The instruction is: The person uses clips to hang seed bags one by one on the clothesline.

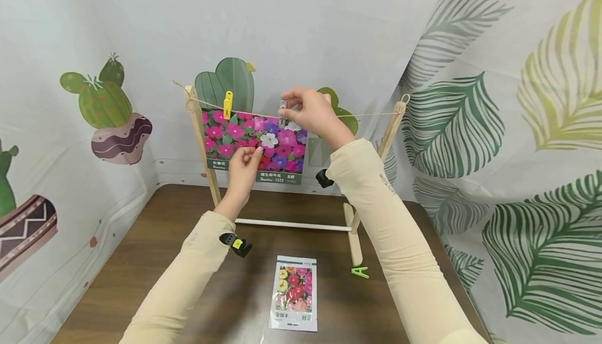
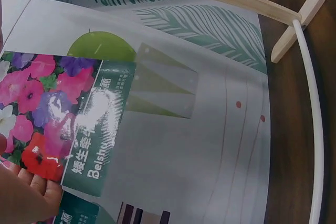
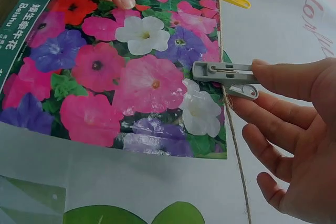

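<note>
A seed packet with pink, purple and white flowers hangs at the twine, overlapping another packet with pink flowers on its left. A yellow clothespin clips that other packet to the twine. My left hand pinches the side edge of the multicoloured packet, thumb on its front. My right hand holds a grey clothespin between thumb and index finger, the remaining fingers loosely bent. The clothespin's jaws lie over the packet's top edge and the twine.
A wooden stand with two posts carries the twine, with a white rod low between them. On the brown table lie a third flower seed packet and a green clothespin. A patterned cloth hangs behind.
</note>
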